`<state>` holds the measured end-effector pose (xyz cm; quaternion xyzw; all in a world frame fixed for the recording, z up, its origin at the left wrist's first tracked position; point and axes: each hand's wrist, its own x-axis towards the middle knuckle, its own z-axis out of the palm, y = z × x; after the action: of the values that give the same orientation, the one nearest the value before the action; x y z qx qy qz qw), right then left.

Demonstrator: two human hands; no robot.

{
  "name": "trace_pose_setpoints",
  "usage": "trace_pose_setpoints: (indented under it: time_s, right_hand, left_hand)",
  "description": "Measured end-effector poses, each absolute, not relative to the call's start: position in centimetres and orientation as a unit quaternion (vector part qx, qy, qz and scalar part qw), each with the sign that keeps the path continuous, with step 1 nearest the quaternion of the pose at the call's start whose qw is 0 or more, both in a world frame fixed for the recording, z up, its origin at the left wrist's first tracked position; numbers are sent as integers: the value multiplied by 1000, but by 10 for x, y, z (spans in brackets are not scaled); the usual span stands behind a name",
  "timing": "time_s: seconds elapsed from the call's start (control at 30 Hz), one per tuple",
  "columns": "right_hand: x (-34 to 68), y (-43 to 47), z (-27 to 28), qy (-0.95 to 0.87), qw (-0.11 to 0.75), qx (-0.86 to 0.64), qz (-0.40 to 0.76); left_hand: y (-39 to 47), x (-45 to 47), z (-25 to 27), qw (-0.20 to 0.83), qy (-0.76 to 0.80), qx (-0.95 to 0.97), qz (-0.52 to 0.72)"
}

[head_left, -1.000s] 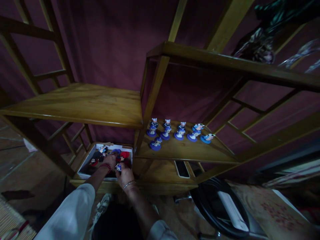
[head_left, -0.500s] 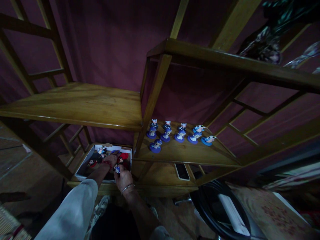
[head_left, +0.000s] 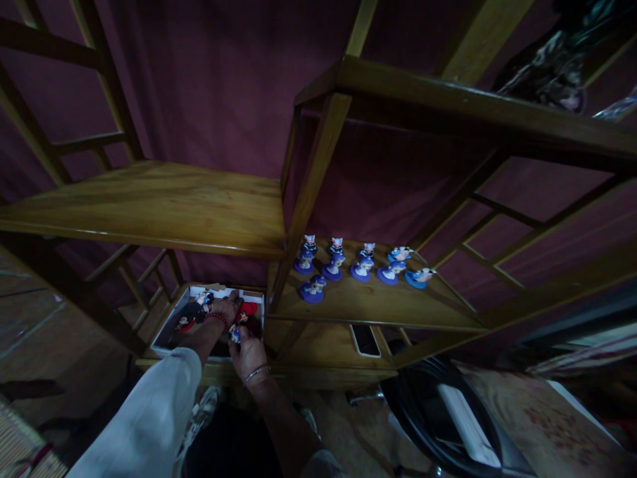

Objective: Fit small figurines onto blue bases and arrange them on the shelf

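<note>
My right hand (head_left: pixel 249 355), with a bangle at the wrist, is closed around a small blue-and-white figurine (head_left: pixel 235 334) at the front of a shallow white-rimmed box (head_left: pixel 162 337). My left hand (head_left: pixel 227 308), wearing a red bead bracelet, reaches down inside the same box near its back edge. Its fingers are dark and partly hidden, so their grip is unclear. A red-capped figurine (head_left: pixel 245 310) lies just right of the left hand. Left of it in the box are a blue-and-white figurine (head_left: pixel 203 299) and a black-and-red figurine (head_left: pixel 185 322).
On the wooden shelf (head_left: pixel 388 311) to the right stand several figurines (head_left: pixel 361 267) on purple and blue bases, in rows. A phone (head_left: pixel 365 340) lies on the lower board. A black chair (head_left: pixel 428 405) stands at right. A wooden shelf (head_left: pixel 149 206) overhangs behind the box.
My left hand has shifted slightly right and farther back in the box, covering a purple thing that showed beside it. My right hand keeps the figurine almost in place. The view has tilted slightly.
</note>
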<state>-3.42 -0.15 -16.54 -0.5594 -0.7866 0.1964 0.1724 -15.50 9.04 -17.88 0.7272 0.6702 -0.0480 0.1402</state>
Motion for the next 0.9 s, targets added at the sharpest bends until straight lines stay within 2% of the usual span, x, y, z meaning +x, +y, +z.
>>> trace_pose_setpoints:
  time_s: [0.47, 0.7, 0.9]
  right_hand:
    - [-33, -2, -167, -788, 163, -559, 199]
    - [-33, -2, -161, -785, 140, -569, 203]
    - [-34, -2, -161, -785, 153, -565, 202]
  left_hand:
    - [69, -157, -159, 65, 690, 719, -45]
    - [53, -163, -152, 66, 701, 709, -24]
    - [40, -164, -152, 87, 730, 677, 6]
